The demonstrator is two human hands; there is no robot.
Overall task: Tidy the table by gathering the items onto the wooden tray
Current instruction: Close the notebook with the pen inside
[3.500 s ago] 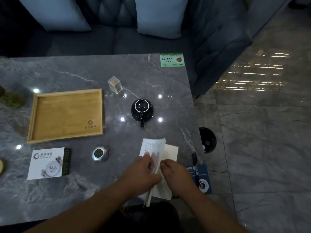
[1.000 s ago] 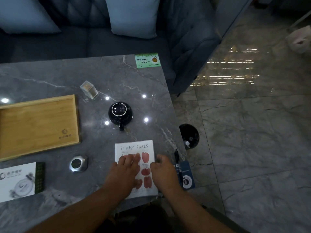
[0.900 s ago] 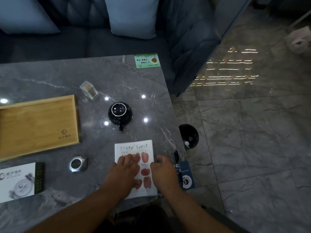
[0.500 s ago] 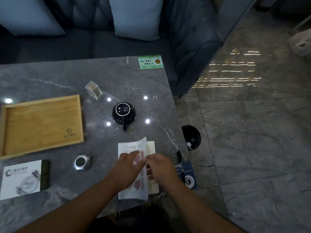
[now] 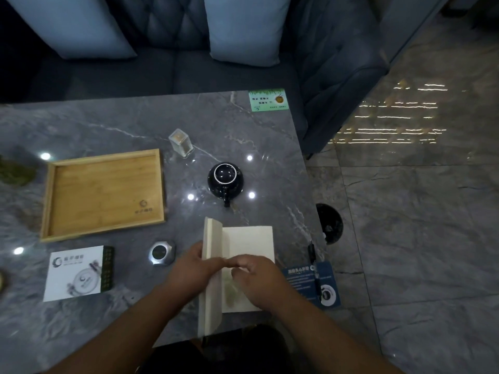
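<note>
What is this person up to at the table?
A person has a small notebook open at the near edge of the table. The left hand holds the raised pages upright, and the right hand is on the open page. Tidying has not got far. The black cup, glass bottle, silver gadget and white box all sit on the table, none of them on the wooden tray yet.

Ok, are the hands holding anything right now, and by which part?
The left hand holds the white paper booklet by its raised left-hand leaves. The right hand lies on the open page; whether it pinches anything cannot be told.
</note>
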